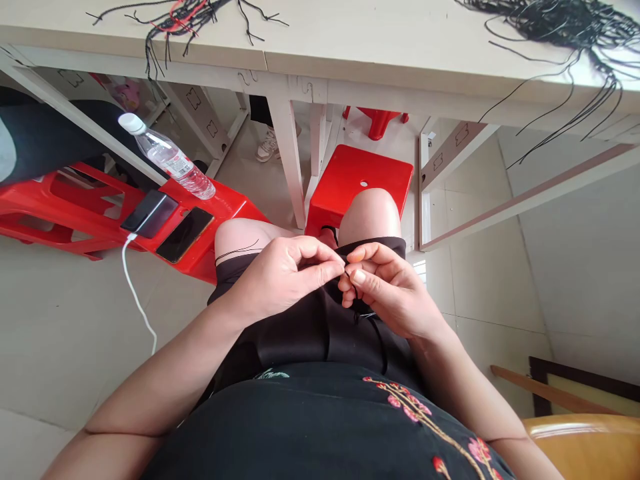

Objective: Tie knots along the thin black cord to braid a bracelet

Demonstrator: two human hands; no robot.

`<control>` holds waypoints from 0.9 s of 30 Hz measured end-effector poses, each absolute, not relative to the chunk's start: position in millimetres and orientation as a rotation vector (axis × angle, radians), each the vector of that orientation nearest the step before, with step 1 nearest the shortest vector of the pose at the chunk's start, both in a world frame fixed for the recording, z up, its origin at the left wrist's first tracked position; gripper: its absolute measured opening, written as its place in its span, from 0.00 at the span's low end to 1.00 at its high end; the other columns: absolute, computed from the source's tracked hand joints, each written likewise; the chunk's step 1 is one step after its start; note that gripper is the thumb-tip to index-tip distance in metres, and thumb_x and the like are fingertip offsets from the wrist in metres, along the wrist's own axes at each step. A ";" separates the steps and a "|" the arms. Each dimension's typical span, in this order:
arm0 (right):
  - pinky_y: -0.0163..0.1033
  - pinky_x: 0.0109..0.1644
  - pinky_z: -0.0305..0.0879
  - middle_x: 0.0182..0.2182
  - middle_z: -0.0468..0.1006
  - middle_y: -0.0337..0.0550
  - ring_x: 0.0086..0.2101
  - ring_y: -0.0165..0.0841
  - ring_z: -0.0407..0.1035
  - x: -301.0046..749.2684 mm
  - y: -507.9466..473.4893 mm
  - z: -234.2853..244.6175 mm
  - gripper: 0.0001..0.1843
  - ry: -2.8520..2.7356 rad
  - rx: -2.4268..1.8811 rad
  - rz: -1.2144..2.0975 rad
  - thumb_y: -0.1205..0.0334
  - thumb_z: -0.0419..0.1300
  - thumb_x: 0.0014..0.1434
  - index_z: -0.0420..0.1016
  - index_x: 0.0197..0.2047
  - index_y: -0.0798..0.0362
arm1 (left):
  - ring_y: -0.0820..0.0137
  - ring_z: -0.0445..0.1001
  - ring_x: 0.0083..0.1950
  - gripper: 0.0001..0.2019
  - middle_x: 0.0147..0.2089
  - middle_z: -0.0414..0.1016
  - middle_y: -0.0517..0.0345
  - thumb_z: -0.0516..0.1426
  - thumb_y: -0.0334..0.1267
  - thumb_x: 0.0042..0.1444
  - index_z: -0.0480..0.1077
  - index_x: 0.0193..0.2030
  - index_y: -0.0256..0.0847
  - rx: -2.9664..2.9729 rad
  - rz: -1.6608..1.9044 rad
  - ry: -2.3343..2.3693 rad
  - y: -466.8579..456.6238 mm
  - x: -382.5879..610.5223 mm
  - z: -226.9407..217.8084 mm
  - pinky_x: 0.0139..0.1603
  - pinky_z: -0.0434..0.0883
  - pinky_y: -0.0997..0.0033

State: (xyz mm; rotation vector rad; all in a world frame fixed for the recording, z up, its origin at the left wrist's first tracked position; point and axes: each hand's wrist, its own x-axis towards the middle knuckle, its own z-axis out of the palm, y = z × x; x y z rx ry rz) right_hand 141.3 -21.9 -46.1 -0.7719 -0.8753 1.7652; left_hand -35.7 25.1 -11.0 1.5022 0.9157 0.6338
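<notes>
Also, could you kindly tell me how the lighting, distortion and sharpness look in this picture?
In the head view, wide-angle distortion bows the table edge and stretches the forearms; light is soft and even, with a pale glare on the wooden seat at lower right; the left hand, right hand and thin black cord between them look fairly sharp, only slightly soft.

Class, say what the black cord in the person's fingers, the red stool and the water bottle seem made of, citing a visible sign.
The black cord looks like matte fibre, limp as it hangs; exact fibre unclear. The red stool looks like glossy moulded plastic, with smooth rounded edges. The water bottle seems thin clear plastic, being see-through.
</notes>
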 end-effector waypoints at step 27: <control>0.39 0.37 0.71 0.38 0.77 0.42 0.35 0.32 0.72 129.8 -29.3 -43.6 0.03 -1.213 -1.141 1.042 0.62 0.57 0.60 0.73 0.37 0.49 | 0.79 0.65 0.25 0.05 0.25 0.72 0.62 0.62 0.36 0.48 0.72 0.28 0.37 0.854 0.725 0.926 7.7 -9.8 -17.5 0.26 0.62 0.78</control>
